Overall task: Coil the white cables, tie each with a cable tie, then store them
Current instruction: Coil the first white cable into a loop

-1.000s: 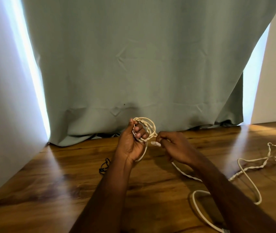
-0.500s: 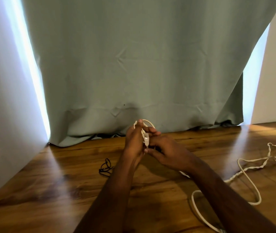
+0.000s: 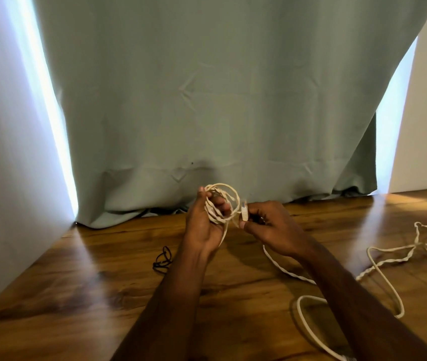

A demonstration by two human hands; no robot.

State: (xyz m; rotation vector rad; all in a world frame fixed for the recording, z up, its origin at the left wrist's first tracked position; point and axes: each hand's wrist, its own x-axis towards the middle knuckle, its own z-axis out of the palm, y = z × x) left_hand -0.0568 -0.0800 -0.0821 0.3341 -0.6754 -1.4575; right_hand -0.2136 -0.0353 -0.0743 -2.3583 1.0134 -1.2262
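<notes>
Slack white cable [image 3: 379, 267] lies uncoiled on the wooden bench [image 3: 77, 295] nearest the viewer, looping off right, so more coiling is left and, as I judge it, no tying or storing is done. Farther on, a black cable tie [image 3: 162, 259] lies unused, and above the bench the left hand [image 3: 202, 225] grips a small coil [image 3: 221, 204] of twisted, cream-white loops. The right hand's [image 3: 269, 227] fingers pinch its plug end [image 3: 244, 212] just beside the coil, before the green curtain [image 3: 220, 100].

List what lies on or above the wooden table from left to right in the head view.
black cable ties → left hand holding the coiled white cable → right hand pinching the connector → loose white cable
</notes>
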